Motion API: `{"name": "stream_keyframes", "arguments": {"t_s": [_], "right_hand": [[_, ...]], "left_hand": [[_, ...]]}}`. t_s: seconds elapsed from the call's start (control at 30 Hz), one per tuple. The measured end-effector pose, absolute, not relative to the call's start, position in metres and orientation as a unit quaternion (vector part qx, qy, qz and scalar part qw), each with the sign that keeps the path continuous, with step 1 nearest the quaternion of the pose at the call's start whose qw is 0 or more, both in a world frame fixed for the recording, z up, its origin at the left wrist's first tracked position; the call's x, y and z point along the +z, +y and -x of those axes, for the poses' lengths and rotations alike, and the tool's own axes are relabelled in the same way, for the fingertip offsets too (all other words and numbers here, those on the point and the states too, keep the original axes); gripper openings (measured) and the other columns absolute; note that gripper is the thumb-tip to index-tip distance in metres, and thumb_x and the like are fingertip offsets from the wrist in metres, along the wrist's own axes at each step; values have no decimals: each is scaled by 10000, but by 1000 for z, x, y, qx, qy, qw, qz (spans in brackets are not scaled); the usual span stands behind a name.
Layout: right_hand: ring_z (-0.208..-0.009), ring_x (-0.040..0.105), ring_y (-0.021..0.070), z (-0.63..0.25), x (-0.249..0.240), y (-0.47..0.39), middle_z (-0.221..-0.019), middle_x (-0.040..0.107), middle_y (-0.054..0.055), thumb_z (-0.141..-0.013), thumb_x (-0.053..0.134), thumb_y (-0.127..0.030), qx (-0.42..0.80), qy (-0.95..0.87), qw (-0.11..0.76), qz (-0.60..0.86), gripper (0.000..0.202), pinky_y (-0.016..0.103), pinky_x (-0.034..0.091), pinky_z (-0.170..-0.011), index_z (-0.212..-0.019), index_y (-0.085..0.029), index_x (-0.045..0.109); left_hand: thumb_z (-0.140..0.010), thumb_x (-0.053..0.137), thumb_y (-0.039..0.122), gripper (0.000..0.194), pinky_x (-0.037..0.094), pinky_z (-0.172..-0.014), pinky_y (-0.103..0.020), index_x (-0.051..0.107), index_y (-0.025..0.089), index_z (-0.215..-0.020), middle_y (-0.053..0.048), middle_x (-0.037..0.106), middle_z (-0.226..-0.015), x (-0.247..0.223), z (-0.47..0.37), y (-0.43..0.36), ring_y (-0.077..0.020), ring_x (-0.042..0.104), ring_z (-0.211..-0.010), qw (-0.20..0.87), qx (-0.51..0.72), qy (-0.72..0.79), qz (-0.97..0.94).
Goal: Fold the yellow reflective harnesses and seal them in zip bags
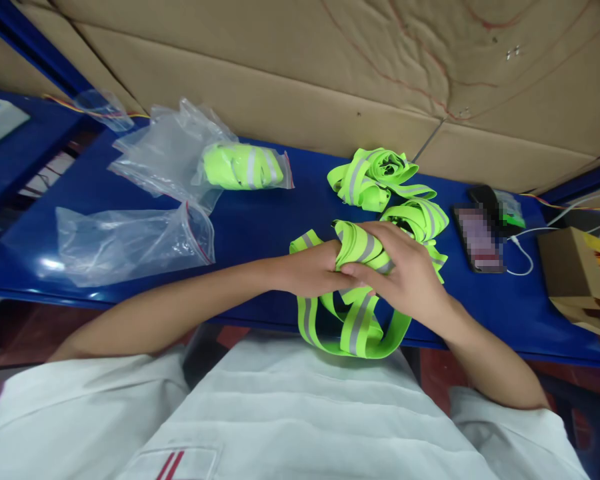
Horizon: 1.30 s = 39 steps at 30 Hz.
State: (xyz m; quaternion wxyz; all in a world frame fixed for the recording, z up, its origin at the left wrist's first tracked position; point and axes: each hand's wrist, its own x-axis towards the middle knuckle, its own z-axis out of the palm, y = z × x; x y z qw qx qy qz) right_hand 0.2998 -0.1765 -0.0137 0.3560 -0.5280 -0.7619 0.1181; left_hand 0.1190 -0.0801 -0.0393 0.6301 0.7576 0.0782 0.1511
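My right hand [405,267] is wrapped over a neon-yellow reflective strap [363,247] with a grey stripe, partly folded into a bundle. My left hand [316,269] grips the same strap from the left, its fingers partly hidden behind the bundle. Loose loops of the strap [360,333] hang below both hands over the table's front edge. Just beyond my right hand lie coiled reflective straps [380,175]. To the left, a clear zip bag [245,167] holds a folded strap of the same kind.
An open clear bag [135,243] lies on the blue table [260,220], with more bags [165,147] behind. At right are a phone [480,240] on a white cable and a cardboard box [570,267]. A brown-covered panel [280,73] stands along the back.
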Motion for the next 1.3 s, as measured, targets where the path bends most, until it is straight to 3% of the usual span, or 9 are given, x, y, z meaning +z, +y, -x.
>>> {"name": "stream_keyframes", "arguments": {"t_s": [0.17,0.33,0.53,0.7,0.87,1.0,1.1,1.2,1.3], "right_hand": [[-1101,715,255,-297,-13,-176,-1184,756,95,-942,756,-366,65,-758,402,510,320,400,600,-951,-1232,-233,728],[-983,727,238,-302,-1,-179,-1074,770,61,-897,807,-354,90,-719,448,524,240,380,614,-857,-1104,-240,766],[-692,660,162,-310,10,-185,-801,734,9,-910,780,-459,194,-634,484,570,227,300,570,-624,-913,-232,781],[-757,726,169,-320,5,-181,-884,784,2,-903,777,-515,405,-558,476,546,279,281,617,-663,-948,-241,806],[-712,734,200,-317,-4,-169,-788,763,31,-864,757,-653,531,-468,472,526,427,313,637,-644,-850,-225,766],[-648,689,170,-312,-15,-164,-739,733,23,-890,731,-648,515,-465,463,551,447,268,571,-560,-785,-214,720],[-677,676,150,-309,-26,-159,-808,733,19,-949,665,-635,484,-500,451,559,427,252,548,-573,-913,-214,726],[-815,690,144,-307,-31,-156,-979,738,22,-975,688,-523,331,-590,479,559,319,255,571,-694,-1105,-232,711],[-1038,700,189,-306,-26,-160,-1127,737,70,-1060,550,-483,195,-704,440,522,336,330,582,-908,-1179,-222,724]], "left_hand": [[-840,827,332,252,594,-938,-333,720,142,-967,-51,775,-958,-33,-119,-84,-187,733,-933,747,109,107,-648],[-834,844,273,265,609,-937,-345,744,131,-1035,-79,802,-1003,-25,-117,-88,-213,767,-983,808,37,96,-580],[-962,712,404,262,582,-914,-304,781,151,-955,-73,804,-988,-22,-115,-89,-191,732,-936,695,30,55,-717],[-998,652,399,290,572,-824,-287,764,158,-883,-74,774,-893,-20,-114,-86,-184,707,-835,698,8,9,-716],[-1005,638,410,281,560,-834,-278,735,169,-900,-75,759,-887,-26,-115,-81,-183,705,-841,660,21,16,-751],[-1040,560,385,296,556,-867,-290,721,179,-900,-74,765,-907,-28,-114,-81,-189,707,-858,604,43,19,-796],[-1040,553,345,273,558,-900,-302,716,181,-895,-75,772,-904,-26,-113,-83,-195,714,-859,597,48,-2,-801],[-1048,537,327,264,556,-929,-315,716,172,-931,-84,773,-928,-29,-114,-83,-199,718,-893,593,56,-3,-803],[-1057,521,328,253,558,-915,-300,707,163,-1006,-79,765,-950,-35,-114,-82,-188,719,-920,601,68,-2,-796]]}}
